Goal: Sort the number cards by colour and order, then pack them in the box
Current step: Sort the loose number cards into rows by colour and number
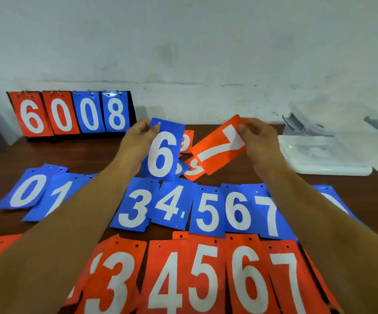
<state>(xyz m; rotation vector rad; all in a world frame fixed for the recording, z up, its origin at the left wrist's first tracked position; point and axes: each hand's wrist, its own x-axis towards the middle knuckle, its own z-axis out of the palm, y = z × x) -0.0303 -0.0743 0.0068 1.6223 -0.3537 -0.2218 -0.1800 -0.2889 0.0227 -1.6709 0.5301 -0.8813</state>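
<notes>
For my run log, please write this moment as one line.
left hand holds blue 6 card | right hand holds red 7 card | blue row, red row on table | clear box at right

Left grip [138, 141], right grip [260, 143] raised, both pinching.

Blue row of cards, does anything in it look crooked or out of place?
The blue 4 sits tilted, overlapping the blue 3, while the blue 5 beside it lies straight. The blue 0 at the left end leans too.

Bare left hand [136, 143], bare right hand [261, 144], forearms [70, 223] bare to the frame edge
</notes>
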